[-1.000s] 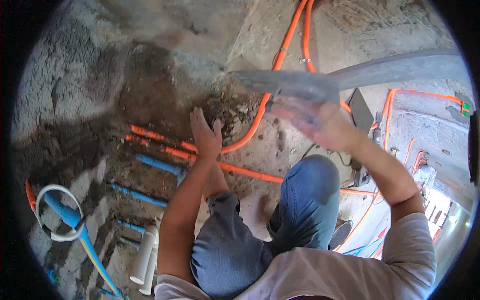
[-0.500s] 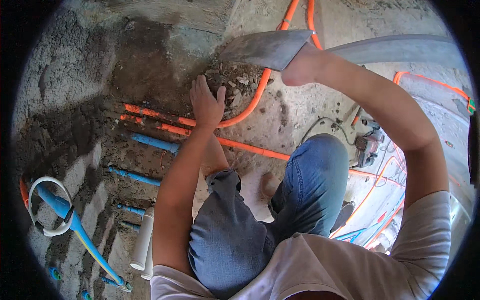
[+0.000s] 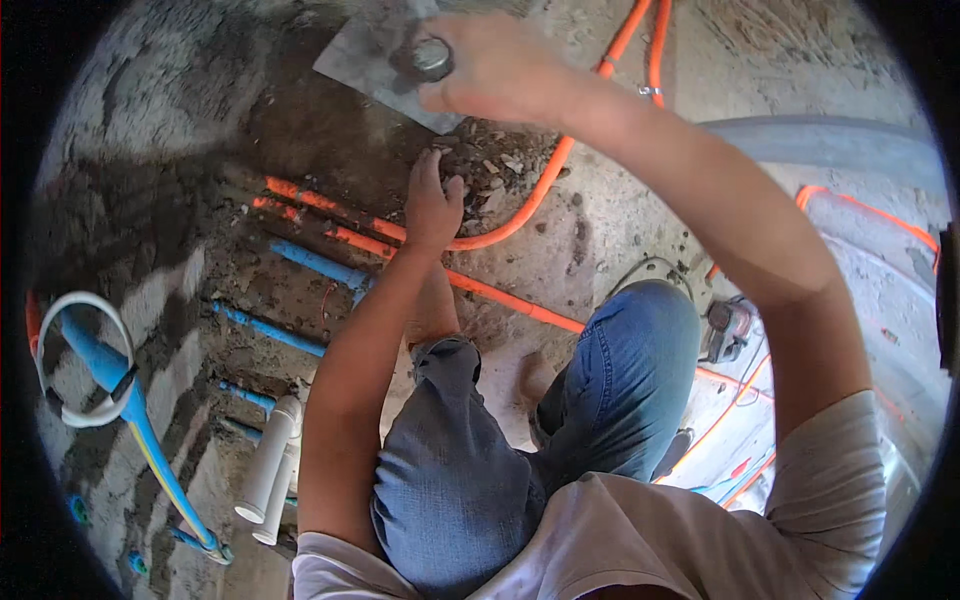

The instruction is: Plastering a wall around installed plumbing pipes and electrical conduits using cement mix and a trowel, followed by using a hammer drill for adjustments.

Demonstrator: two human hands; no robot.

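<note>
My right hand (image 3: 500, 68) grips the handle of a plastering trowel (image 3: 352, 62). The trowel's flat grey metal blade is over the dark, damp patch (image 3: 310, 130) at the foot of the wall. Loose rubble (image 3: 490, 165) lies just below and right of the blade. Beside that rubble is my left hand (image 3: 435, 205), empty, its thumb held apart from the fingers. The fingertips reach the edge of the debris; whether they press on it I cannot tell.
Orange conduits (image 3: 505, 232) curve across the floor by my left wrist. Blue pipes (image 3: 315, 262) stick out at left, near white pipes (image 3: 268, 465) and a white ring-shaped hose (image 3: 85, 415). A power tool (image 3: 728, 328) lies right of my knee. A long grey board (image 3: 830, 150) is at upper right.
My right hand has swung the trowel leftward and up from over the orange conduit to the damp patch. My left hand has shifted slightly right and down, and its fingers look more bent.
</note>
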